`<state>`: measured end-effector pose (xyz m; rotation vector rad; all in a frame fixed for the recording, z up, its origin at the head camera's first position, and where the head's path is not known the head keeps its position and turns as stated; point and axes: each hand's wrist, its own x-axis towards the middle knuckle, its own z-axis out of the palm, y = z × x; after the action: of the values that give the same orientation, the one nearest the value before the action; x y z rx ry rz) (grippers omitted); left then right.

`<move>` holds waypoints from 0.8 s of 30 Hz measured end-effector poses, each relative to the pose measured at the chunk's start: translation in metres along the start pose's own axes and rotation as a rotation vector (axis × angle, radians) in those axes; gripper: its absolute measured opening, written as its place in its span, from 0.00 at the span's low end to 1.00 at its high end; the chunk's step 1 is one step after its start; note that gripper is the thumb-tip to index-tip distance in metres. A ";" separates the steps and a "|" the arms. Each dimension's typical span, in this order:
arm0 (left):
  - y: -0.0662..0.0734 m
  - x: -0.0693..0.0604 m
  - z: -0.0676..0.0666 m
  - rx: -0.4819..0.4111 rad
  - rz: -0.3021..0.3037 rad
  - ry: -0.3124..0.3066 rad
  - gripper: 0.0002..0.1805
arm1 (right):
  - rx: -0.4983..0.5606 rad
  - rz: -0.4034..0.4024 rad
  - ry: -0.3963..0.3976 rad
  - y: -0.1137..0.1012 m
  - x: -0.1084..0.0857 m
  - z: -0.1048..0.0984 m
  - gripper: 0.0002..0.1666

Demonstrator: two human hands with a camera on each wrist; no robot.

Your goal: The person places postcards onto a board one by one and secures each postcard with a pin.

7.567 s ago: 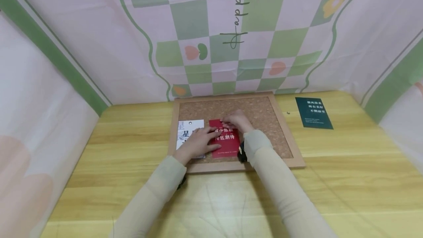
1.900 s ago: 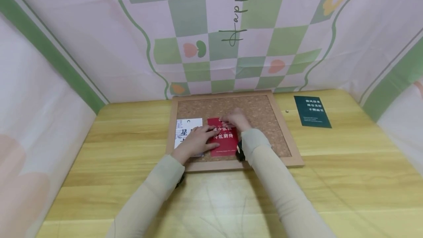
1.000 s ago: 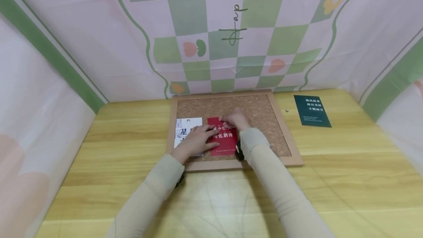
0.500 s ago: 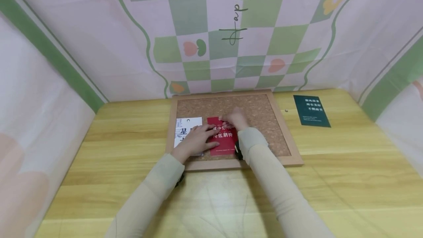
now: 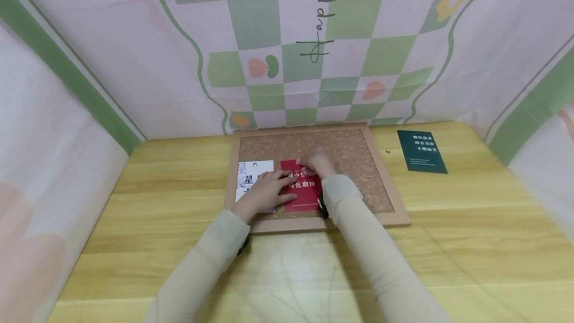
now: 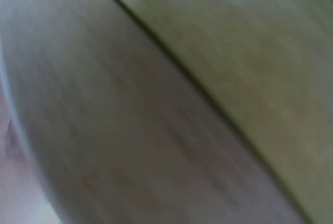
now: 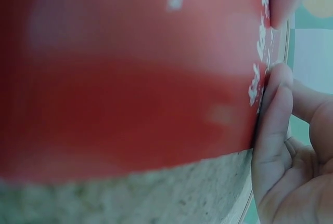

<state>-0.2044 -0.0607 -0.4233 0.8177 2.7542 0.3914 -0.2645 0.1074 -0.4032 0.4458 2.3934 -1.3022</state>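
Note:
A red card (image 5: 301, 198) with white characters lies on the framed corkboard (image 5: 354, 146). My left hand (image 5: 265, 191) rests spread over its left edge and over the white card (image 5: 244, 176), which has a small silver tack (image 5: 255, 165) near its top. At the red card's upper edge my right hand (image 5: 319, 160) has its fingers curled, the tips pinching what looks like a small thumbtack, mostly hidden. In the right wrist view the fingers (image 7: 276, 125) meet the far edge of the red card. The left wrist view shows only blurred board frame (image 6: 130, 104) and tabletop.
A dark green card (image 5: 423, 151) with white text lies on the wooden table (image 5: 179, 163) right of the board. Beside it is a small silver tack (image 5: 387, 151). A checked fabric backdrop (image 5: 305, 98) stands directly behind the board.
The right wrist shifts slightly while its fingertips stay at the top of the red card. My left hand and the cards hold their places; the view moves a little.

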 end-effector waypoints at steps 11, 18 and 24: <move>0.000 -0.001 -0.001 -0.008 -0.002 -0.005 0.32 | 0.011 -0.030 -0.016 0.001 -0.001 -0.002 0.17; 0.002 -0.002 -0.002 -0.011 0.000 -0.006 0.33 | 0.055 -0.056 -0.034 0.004 -0.005 -0.004 0.17; 0.001 -0.002 -0.002 -0.007 -0.002 -0.008 0.33 | 0.109 -0.068 -0.039 0.005 -0.006 -0.005 0.14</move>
<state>-0.2031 -0.0611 -0.4209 0.8128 2.7444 0.3967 -0.2578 0.1139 -0.4019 0.3682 2.3319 -1.4635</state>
